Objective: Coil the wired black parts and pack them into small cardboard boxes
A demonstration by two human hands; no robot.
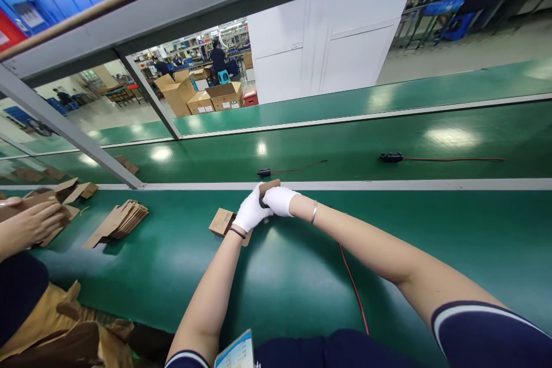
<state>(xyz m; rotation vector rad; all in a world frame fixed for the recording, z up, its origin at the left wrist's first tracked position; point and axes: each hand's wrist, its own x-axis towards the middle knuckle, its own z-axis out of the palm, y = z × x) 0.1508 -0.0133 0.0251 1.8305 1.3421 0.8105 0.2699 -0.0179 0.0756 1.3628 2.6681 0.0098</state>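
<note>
My left hand (250,212), in a white glove, is closed around a small brown cardboard box (270,185). From the right, my gloved right hand (281,201) is closed at the same box; the fingers hide most of it, and what is inside does not show. Just left of my left wrist, another small cardboard box (221,221) with faint print rests on the green bench. A red wire (355,287) runs over the bench below my right forearm, toward my body; its far end is hidden.
On the green conveyor (207,161) beyond the pale rail lie a black part with a thin lead (264,172) and a similar part (391,157). Flat cartons (118,221) are stacked at left. A co-worker's hand (32,224) touches cardboard there. A slanting metal post (81,115) stands at left.
</note>
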